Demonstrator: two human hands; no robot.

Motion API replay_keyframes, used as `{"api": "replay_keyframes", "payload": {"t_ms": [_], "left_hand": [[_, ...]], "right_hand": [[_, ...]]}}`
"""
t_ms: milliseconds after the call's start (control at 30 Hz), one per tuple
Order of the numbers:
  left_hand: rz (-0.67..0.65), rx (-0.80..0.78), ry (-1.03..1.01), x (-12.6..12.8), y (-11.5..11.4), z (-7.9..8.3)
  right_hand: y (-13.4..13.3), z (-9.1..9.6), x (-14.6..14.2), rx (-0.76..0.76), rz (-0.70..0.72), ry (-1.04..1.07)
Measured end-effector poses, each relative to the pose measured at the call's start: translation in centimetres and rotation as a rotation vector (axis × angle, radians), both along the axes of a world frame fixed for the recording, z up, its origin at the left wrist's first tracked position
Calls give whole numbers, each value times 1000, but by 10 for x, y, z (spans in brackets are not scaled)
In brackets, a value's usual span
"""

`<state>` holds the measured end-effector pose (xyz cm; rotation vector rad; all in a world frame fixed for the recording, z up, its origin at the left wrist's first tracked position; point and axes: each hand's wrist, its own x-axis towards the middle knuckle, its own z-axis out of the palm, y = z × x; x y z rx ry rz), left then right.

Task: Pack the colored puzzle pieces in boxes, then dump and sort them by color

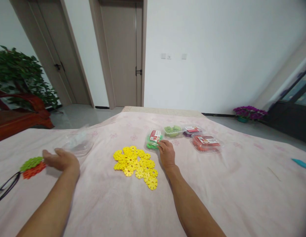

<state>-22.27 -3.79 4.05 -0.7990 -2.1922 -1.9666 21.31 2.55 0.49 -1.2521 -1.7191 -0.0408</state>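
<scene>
A pile of yellow snowflake-shaped plastic pieces [136,164] lies in the middle of the pink bedspread [241,191]. My right hand [167,153] reaches past it and its fingers close on the edge of a clear box of green pieces [154,138] with a red-and-white label. My left hand [61,159] hovers open, fingers stretched toward a joined cluster of green and red pieces [32,167] at the far left. A clear empty box [78,144] sits just beyond that hand.
Behind the green box stand an open tub of light green pieces [172,130], a purple box [191,130] and a red box [206,143]. Black glasses [6,187] lie at the left edge, a teal object [301,163] at the right. Doors, a plant and wooden furniture lie beyond.
</scene>
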Motion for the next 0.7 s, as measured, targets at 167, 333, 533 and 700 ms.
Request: {"api": "replay_keyframes", "payload": {"t_ms": [167, 333, 533, 700], "left_hand": [[-360, 153, 115, 103, -12, -9], [-1039, -27, 162, 197, -13, -13], [-890, -75, 189, 211, -1, -29], [-937, -63, 15, 193, 1, -26]], "right_hand": [[-21, 14, -23, 53, 166, 22], [-46, 23, -51, 83, 371, 80], [-61, 22, -68, 110, 558, 37], [-43, 21, -52, 59, 397, 246]]}}
